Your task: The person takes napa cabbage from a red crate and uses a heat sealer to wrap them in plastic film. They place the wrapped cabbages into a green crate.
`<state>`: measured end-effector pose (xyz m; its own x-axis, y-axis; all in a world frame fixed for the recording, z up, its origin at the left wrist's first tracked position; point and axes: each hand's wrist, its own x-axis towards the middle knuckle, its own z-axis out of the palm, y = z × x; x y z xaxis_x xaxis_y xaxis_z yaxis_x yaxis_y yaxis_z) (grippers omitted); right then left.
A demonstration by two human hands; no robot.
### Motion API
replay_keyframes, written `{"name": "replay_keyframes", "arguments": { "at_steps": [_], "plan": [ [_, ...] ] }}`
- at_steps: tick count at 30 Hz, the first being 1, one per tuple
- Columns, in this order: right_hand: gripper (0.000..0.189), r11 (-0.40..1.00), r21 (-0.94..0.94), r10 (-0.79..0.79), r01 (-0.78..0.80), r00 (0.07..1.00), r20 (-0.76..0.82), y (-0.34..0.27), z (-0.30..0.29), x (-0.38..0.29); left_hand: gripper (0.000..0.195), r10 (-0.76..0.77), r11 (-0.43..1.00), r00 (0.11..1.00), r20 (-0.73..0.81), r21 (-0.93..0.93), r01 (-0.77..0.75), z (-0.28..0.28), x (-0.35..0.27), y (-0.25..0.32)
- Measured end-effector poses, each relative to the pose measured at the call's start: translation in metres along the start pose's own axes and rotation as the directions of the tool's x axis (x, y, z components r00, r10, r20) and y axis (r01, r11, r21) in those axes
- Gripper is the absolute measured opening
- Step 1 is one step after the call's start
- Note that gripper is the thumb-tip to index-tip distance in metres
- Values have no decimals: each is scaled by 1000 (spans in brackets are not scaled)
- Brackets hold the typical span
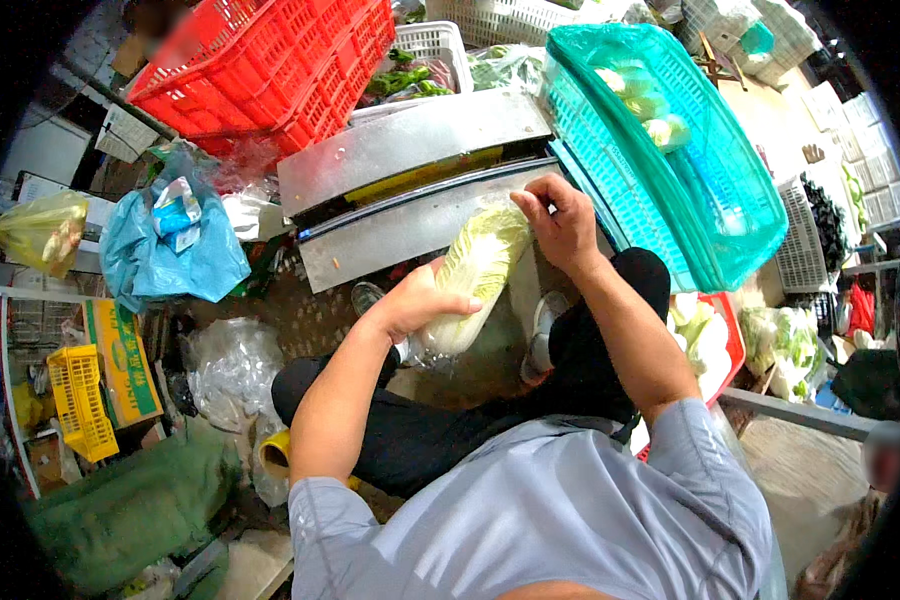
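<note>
A napa cabbage (476, 259) is tilted over the gap between my knees, its lower end wrapped in clear plastic film. My left hand (420, 300) grips it around the lower half, thumb across the front. At its upper leafy end, my right hand (559, 217) has its fingers curled and thumb tip against or beside the leaves; whether it pinches film or leaf is too small to tell. Just beyond is a steel-plated device (412, 202) with a dark slot. To the right, a teal plastic crate (607, 172) with a green liner holds several napa cabbages (634, 94).
Red plastic crates (270, 75) are stacked at the upper left. A blue plastic bag (172, 240) lies below them. Crumpled clear film (232, 367) and a yellow-cored roll (274, 454) sit by my left knee. Beside my right knee, a red crate (733, 345) holds pale cabbages.
</note>
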<state>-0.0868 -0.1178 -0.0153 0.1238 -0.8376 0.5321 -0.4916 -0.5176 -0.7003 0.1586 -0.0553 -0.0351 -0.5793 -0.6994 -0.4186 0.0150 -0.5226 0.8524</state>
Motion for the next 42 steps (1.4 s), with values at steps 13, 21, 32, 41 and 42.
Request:
{"name": "replay_keyframes", "arguments": {
  "at_steps": [13, 21, 32, 41, 42],
  "plan": [
    [19, 985, -95, -127, 145, 977, 173, -4, -40, 7, 93, -64, 997, 966, 251, -26, 73, 7, -26, 3],
    [21, 263, 648, 245, -714, 700, 671, 8, 16, -36, 93, -25, 998, 930, 368, -48, 46, 6, -20, -4],
    [21, -182, 677, 202, -713, 646, 736, -19, 43, -35, 102, 123, 976, 931, 344, -213, -50, 2, -18, 2],
    [33, 180, 656, 392, -733, 665, 636, 0, 34, -36, 104, 216, 910, 889, 403, -413, -34, 11, -7, -5],
    [53, 90, 711, 402, -697, 679, 614, -5, 23, -14, 102, 216, 900, 891, 399, -436, -23, 14, -6, -4]
  ]
}}
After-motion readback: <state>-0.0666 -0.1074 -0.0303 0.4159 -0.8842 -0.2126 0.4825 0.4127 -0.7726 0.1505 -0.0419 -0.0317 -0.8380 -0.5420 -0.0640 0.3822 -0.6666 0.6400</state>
